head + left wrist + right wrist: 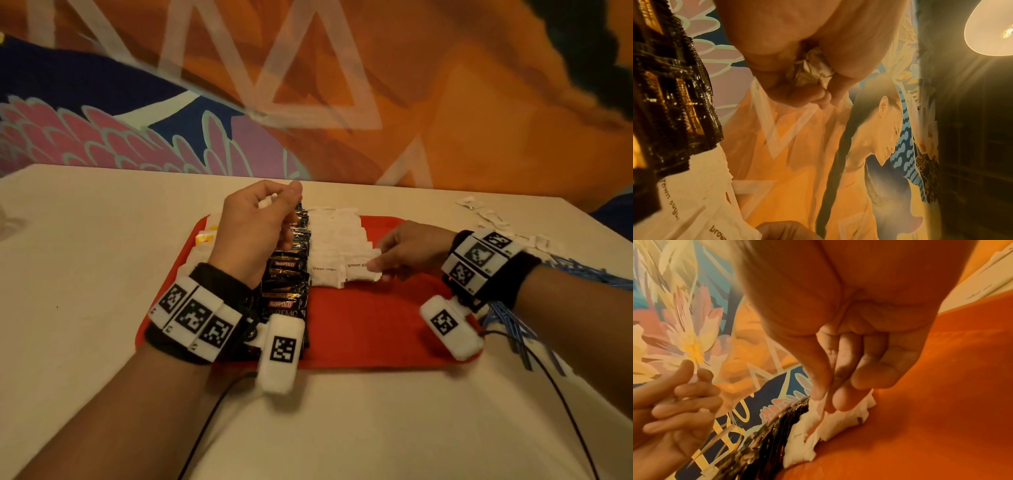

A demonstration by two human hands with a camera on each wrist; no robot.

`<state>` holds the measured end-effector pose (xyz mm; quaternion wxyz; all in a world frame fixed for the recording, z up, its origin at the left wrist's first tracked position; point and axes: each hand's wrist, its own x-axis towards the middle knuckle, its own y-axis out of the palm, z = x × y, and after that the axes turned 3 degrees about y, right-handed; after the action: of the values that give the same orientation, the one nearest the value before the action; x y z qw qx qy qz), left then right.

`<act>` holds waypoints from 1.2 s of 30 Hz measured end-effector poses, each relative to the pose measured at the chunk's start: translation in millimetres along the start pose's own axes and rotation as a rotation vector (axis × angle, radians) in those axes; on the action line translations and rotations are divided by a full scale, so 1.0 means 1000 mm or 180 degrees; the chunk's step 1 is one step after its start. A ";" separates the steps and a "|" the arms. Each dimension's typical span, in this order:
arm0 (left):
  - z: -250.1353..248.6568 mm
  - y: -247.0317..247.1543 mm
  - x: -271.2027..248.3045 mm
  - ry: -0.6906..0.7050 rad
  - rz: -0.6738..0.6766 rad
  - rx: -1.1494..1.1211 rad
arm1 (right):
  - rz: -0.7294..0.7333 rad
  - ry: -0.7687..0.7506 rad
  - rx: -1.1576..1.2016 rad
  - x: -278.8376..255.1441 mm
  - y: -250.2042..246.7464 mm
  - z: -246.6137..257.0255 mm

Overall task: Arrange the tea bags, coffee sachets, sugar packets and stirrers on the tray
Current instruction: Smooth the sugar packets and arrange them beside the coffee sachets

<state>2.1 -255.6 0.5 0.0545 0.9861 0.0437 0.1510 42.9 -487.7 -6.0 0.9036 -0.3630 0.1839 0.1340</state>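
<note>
**Two hands busy over a red tray of packets**

Two hands at work above a flat, smooth red plastic tray (376,329) on a pale matte worktop (85,274). Left hand (255,229) raised over the tray's left half, fingers curled around a bunch of crumpled white paper packets (813,69). Right hand (411,250) low at the tray's middle, thumb and fingertips pinching the right end of a white paper sugar packet (363,269) printed "brown sugar", long axis running left to right. Sugar packets (337,233) overlapped like shingles in a column running near to far. Just left of them, glossy black foil coffee sachets (286,274) with serrated ends, stacked in a like column, long axes left to right. Yellow-tagged tea bags (205,236) at the tray's left edge, partly hidden. Thin blue-and-white striped stirrers (513,329) heaped on the worktop off the tray's right. Loose white packets (486,216) scattered at far right.
</note>
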 end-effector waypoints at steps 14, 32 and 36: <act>-0.002 -0.002 0.001 -0.0049 -0.0009 0.0017 | -0.0789 -0.0307 -0.2343 0.003 0.009 0.023; -0.001 -0.001 0.000 -0.0350 0.0234 -0.0065 | -0.0686 -0.1338 -0.1731 -0.010 0.015 0.038; -0.002 0.002 -0.003 -0.0569 0.0415 -0.0118 | -0.0840 -0.1800 -0.1085 -0.027 0.018 0.061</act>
<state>-0.8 -257.7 1.6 0.0664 0.9952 -0.0283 0.0664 26.3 -434.9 35.4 0.8547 -0.4778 -0.1469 0.1400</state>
